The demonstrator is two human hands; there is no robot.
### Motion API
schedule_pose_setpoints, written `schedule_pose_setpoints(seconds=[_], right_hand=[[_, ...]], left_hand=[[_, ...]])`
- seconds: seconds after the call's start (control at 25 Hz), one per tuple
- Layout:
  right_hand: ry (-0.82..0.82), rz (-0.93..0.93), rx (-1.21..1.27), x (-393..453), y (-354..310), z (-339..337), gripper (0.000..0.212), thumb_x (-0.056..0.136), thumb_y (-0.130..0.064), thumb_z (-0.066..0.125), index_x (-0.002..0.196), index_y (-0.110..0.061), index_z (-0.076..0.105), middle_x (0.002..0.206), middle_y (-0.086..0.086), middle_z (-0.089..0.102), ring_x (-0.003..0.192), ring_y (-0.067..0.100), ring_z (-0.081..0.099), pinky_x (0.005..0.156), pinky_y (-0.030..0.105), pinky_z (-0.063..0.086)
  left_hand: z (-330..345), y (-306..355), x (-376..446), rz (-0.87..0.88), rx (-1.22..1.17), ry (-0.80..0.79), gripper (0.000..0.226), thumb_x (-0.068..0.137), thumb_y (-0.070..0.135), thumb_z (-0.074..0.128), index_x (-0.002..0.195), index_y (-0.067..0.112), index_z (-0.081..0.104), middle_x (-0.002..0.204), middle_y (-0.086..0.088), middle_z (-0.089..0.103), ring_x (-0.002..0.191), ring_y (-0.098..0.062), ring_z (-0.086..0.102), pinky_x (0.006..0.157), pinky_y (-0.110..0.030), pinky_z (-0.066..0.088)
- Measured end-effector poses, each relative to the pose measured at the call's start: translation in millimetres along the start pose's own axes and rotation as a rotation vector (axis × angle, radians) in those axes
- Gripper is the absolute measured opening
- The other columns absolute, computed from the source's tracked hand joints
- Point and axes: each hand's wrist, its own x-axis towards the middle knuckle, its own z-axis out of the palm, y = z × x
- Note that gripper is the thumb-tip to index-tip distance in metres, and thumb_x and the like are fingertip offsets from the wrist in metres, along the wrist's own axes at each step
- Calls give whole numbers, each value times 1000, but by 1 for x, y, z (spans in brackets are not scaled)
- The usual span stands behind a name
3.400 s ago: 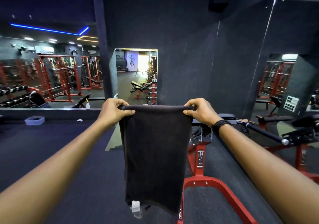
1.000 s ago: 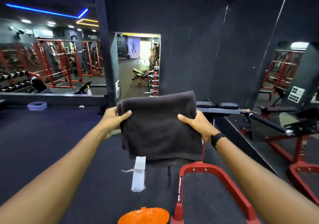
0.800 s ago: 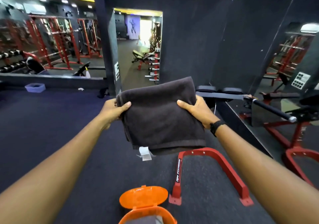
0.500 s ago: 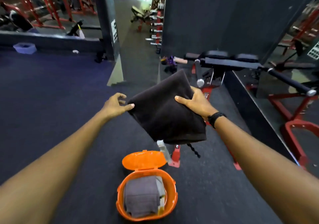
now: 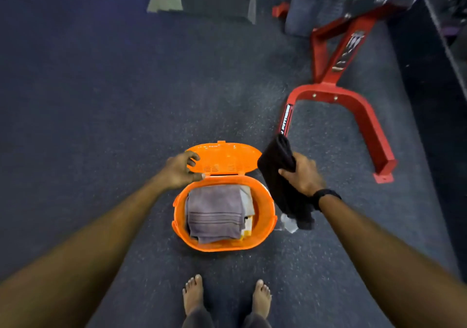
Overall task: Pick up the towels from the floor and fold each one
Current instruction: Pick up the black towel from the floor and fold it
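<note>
Orange bin: round orange plastic basket (image 5: 265, 236) on the dark speckled gym floor (image 5: 101, 100), just ahead of the person's bare feet (image 5: 193, 293). All places below are given from this basket.
Lid: perforated orange plastic lid (image 5: 227, 157) hinged at the basket's far rim, tipped back and open.
Inside: a folded grey-lilac towel (image 5: 214, 214) fills most of the basket, with a paler cloth (image 5: 249, 201) showing at its right edge.
Left hand: left hand (image 5: 179, 169) at the far-left rim, fingers curled on the lid's near edge, holding or steadying it.
Right hand: right hand (image 5: 302, 176) just right of the basket, clamped around the folded black terry towel (image 5: 280, 176); its white tag (image 5: 289, 223) dangles at the low end.
Black towel position: hanging edge-on in the air beside the right rim, not yet over the opening.
Change: a second ago both hands held this towel flat at chest height; half a second ago the left hand let go. Now the towel is carried one-handed and low, and the view has tipped down to the basket.
Meaning: folding of this towel looks finished; the step in hand is stowing it on the grey one.
Nearby: a red steel machine base (image 5: 353, 105) lies beyond the basket to the right, well apart.
Other towels on floor: none in sight here.
</note>
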Motion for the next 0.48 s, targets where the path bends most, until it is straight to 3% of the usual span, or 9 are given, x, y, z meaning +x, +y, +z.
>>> schedule_pose_setpoints(seconds=[0.12,0.2,0.32,0.4,0.48], right_hand=[[-110,-21,78,12,19,78,35,83,-18,70,116,-11,59,113,14,67,107,32,60,87,34,45],[-161,6,240,22,30,116,31,81,-14,74,109,-10,62,105,9,69,98,26,64,85,33,49],[-183,29,322,40,56,152,35,76,-18,79,105,-23,60,99,-3,68,93,19,65,85,39,53],[-177,38,221,58,81,180,44,76,-22,78,113,-26,56,104,-1,65,98,22,62,89,44,51],[-149,36,42,69,98,198,50,83,-23,72,128,-21,50,126,6,59,115,28,56,96,46,47]], left_hand=[[40,-39,31,-9,9,-7,52,81,23,75,126,9,53,113,-8,58,103,-25,61,80,-26,45],[58,-63,50,-17,-7,36,52,81,25,75,126,11,53,114,-8,60,104,-25,60,86,-33,49],[82,-97,68,-38,7,58,57,80,22,75,129,9,50,118,-7,58,111,-25,57,94,-36,47],[102,-126,78,-55,70,53,61,79,23,76,132,8,48,127,-10,56,117,-25,53,98,-38,44],[116,-144,82,-71,107,45,61,79,25,76,131,8,48,129,-12,55,118,-26,51,98,-39,43]])
